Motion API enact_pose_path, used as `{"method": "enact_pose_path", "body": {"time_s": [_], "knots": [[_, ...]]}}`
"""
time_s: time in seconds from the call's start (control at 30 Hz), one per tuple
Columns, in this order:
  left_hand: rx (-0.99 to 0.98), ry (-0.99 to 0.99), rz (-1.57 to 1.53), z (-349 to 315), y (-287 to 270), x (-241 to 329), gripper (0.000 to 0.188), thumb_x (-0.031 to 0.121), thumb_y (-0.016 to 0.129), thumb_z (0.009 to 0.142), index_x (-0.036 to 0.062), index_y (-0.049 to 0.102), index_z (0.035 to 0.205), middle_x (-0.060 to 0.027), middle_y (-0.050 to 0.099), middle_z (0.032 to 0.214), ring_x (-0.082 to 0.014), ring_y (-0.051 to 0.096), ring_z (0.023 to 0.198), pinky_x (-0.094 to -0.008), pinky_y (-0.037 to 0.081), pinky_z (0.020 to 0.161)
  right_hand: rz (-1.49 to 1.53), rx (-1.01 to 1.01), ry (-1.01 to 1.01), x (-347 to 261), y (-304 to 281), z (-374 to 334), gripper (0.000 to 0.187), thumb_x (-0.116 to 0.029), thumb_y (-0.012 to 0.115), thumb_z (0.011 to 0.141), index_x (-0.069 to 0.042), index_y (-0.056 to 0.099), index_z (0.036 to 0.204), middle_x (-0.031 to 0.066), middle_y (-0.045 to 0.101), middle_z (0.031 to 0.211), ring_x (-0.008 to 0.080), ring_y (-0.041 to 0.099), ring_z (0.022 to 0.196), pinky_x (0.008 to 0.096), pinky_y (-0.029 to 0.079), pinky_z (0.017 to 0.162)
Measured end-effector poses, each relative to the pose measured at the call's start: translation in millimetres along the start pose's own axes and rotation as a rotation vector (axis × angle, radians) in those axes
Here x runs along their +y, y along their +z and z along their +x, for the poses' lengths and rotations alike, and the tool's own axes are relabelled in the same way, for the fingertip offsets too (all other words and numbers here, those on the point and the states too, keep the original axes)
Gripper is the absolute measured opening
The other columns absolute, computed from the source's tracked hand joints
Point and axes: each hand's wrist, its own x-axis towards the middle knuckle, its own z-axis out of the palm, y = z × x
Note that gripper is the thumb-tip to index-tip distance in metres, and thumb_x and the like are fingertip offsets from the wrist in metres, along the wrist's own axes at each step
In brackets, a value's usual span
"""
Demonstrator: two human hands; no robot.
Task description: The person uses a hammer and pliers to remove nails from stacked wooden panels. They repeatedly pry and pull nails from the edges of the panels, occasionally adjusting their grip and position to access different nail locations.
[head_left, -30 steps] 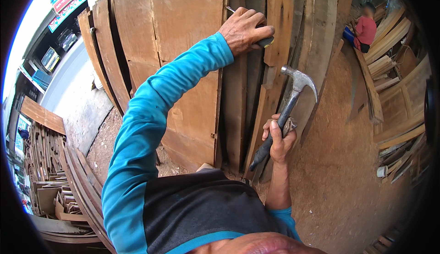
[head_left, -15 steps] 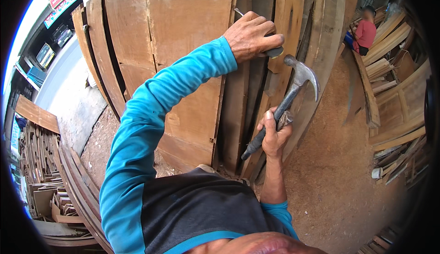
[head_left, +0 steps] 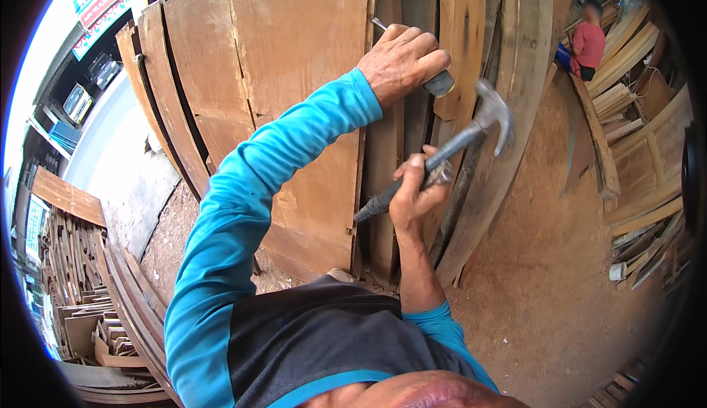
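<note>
My left hand [head_left: 406, 65] is closed around the dark handle of a screwdriver-like tool [head_left: 440, 84]. Its thin metal shaft points up and left, with the tip at the right edge of a large brown wooden panel [head_left: 294, 47]. Lower and to the right, my right hand [head_left: 416, 194] grips a claw hammer [head_left: 460, 141] by its dark handle. The hammer's head is up, a short way right of the tool's handle end and apart from it. A greyish, stubby object [head_left: 442, 173] also shows in my right hand; its kind is unclear.
Several long boards [head_left: 460, 40] stand upright right of the panel. At far right, a person in a red top [head_left: 589, 43] sits by stacked timber [head_left: 626, 62]. Wood scraps [head_left: 74, 261] pile up at left, near a road with parked vehicles [head_left: 77, 104]. Brown ground [head_left: 530, 261] lies at right.
My right hand and the hammer have moved left, the handle's lower end rising toward the panel. My left hand has shifted slightly down and left, still gripping its tool.
</note>
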Motion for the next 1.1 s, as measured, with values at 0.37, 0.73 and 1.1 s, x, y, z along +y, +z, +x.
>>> {"method": "enact_pose_path", "body": {"time_s": [0.37,0.73,1.1], "knots": [[0.036,-0.047,0.045,1.8,11.1,0.5,0.021,0.012,0.061,0.086,0.0146,0.056,0.106,-0.0061,0.057,0.099,-0.0243,0.058,0.099,-0.0435,0.042,0.093,-0.035,0.016,-0.002,-8.0,6.4,-5.1,0.024,-0.012,0.054,0.101,0.007,0.047,0.114,0.0074,0.055,0.073,0.0140,0.059,0.059,0.0294,0.050,0.052],[0.046,-0.053,0.078,7.9,16.2,-2.9,0.025,0.010,0.060,0.084,0.0156,0.056,0.109,-0.0059,0.054,0.098,-0.0261,0.056,0.099,-0.0427,0.041,0.092,0.082,0.191,0.009,6.1,10.5,7.9,0.020,-0.013,0.054,0.101,0.004,0.048,0.108,0.0065,0.055,0.071,0.0142,0.057,0.057,0.0303,0.051,0.053],[0.027,-0.077,0.123,-2.7,18.2,-10.8,0.027,0.012,0.061,0.084,0.0168,0.057,0.110,-0.0051,0.054,0.099,-0.0254,0.056,0.101,-0.0436,0.039,0.094,0.067,0.011,0.139,5.3,12.2,11.9,0.017,-0.014,0.052,0.102,0.002,0.053,0.104,0.0048,0.054,0.067,0.0133,0.056,0.055,0.0293,0.048,0.051]]}}
